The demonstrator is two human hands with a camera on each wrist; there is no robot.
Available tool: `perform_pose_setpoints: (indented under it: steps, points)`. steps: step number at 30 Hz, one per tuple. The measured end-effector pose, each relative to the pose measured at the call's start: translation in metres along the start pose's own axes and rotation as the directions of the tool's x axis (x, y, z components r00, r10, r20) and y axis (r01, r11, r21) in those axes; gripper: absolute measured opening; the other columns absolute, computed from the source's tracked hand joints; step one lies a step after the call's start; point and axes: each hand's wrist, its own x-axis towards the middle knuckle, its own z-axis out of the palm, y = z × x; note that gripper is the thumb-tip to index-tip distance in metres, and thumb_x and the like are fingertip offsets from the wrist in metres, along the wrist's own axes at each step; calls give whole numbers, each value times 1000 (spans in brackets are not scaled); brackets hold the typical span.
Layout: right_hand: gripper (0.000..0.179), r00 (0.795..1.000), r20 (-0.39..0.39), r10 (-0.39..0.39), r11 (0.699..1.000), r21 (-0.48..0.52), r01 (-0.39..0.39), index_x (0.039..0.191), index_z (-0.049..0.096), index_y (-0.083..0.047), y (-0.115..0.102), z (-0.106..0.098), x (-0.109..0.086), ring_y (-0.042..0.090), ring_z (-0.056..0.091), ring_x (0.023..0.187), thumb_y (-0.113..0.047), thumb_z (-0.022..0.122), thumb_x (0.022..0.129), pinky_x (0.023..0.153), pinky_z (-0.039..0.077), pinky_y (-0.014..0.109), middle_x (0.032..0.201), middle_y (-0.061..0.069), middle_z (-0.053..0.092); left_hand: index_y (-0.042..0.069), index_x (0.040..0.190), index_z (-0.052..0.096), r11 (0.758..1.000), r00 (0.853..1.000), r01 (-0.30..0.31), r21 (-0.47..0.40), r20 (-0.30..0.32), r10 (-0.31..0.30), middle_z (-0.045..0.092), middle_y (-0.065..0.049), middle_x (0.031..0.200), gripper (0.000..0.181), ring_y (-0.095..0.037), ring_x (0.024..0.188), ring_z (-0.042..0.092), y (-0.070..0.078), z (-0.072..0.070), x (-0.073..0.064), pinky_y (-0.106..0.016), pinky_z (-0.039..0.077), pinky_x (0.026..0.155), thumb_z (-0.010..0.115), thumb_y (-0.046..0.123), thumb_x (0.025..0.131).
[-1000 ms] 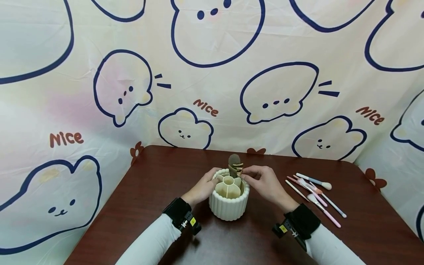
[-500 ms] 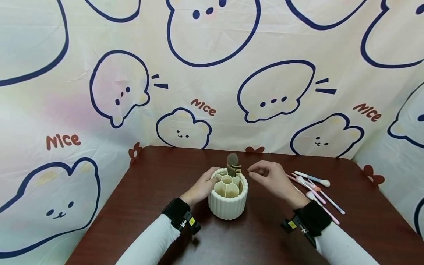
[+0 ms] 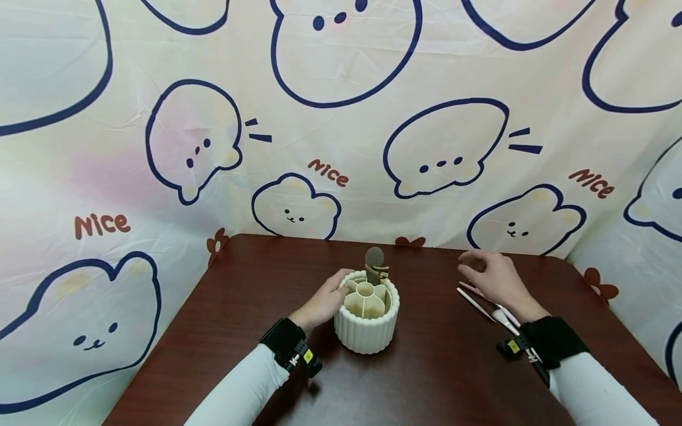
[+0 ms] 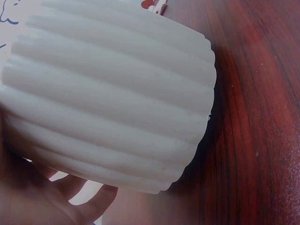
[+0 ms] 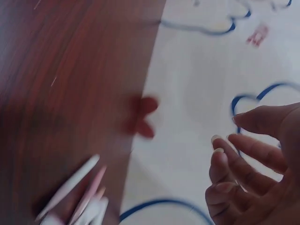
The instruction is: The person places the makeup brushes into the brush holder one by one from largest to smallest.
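A cream, ribbed makeup brush holder (image 3: 366,332) stands upright on the table, its top split into petal-shaped compartments. My left hand (image 3: 322,300) holds it by the left side, with the thumb at the rim; in the left wrist view its fingers (image 4: 93,204) curve along the ribbed wall. One makeup brush (image 3: 375,257) with a grey-brown round head stands in the back compartment, gold bands around it. Over the loose makeup brushes (image 3: 503,319) on the right hovers my right hand (image 3: 498,283), holding nothing, thumb and fingertips apart in the right wrist view.
The brown table (image 3: 266,278) backs onto a printed cloth (image 3: 367,148) with bear outlines. Several pink and white brush handles (image 5: 86,187) lie at the table's right, partly hidden under the right hand and wrist in the head view.
My right hand has drawn away from the brush in the holder and swung right, over the loose brushes. The left hand stays on the holder.
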Motion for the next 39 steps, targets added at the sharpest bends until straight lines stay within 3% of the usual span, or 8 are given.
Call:
perform_pose_setpoints:
  steps: [3,5,10,14,18,24,31,39]
  points:
    - [37,997,23,79,996,-29,-79,130,62,2,29,-1,0,40,61,104,-23,59,104,80,49,49,127,29,62,12,146,48,1000,1000,1,1,-1,-1,52,-9,146,42,-25,137,46,0,0,0,-50,37,113,35,10,106]
    - [40,988,47,145,989,-47,-143,131,60,5,46,-2,0,39,61,99,-24,57,104,76,48,48,130,33,58,11,146,48,1000,1000,0,3,1,0,51,-9,147,42,-25,137,45,-1,0,0,-51,37,112,35,10,106]
    - [47,941,117,317,945,-119,-304,134,53,11,78,-4,-2,43,59,96,-23,54,103,73,49,51,131,39,52,13,145,48,1000,1000,1,0,6,-1,51,-8,147,41,-24,137,45,0,0,0,-51,36,113,35,11,107]
    - [55,904,163,394,916,-153,-372,136,46,16,99,-3,-2,52,55,106,-26,52,102,81,48,61,130,43,49,14,145,48,1000,1000,2,2,0,-2,51,-7,147,41,-23,137,44,1,1,0,-50,36,113,35,11,107]
    - [63,885,187,426,903,-147,-404,139,41,18,116,1,-3,54,53,107,-31,50,100,82,46,63,131,44,46,15,145,49,1000,1000,8,1,-8,-8,51,-7,147,41,-23,137,44,1,1,0,-50,36,113,36,12,107]
    - [65,880,194,433,899,-166,-405,138,41,18,130,8,2,51,54,105,-34,50,100,80,49,60,130,43,47,15,145,49,1000,1000,9,-5,-7,-9,52,-6,146,41,-23,137,44,1,1,0,-50,36,113,36,12,107]
    - [57,869,204,450,888,-205,-412,134,47,16,122,14,8,54,52,108,-31,49,102,85,47,63,130,42,49,14,143,50,1000,1000,3,-4,-14,-3,52,-6,145,40,-23,137,45,-1,1,1,-51,36,113,37,11,106]
    - [27,903,186,388,916,-191,-354,107,61,9,114,17,4,31,57,77,-15,51,100,64,46,41,90,22,61,15,144,50,1000,1000,10,-6,-16,-10,52,-6,146,41,-23,137,45,-1,2,1,-50,36,113,37,11,105]
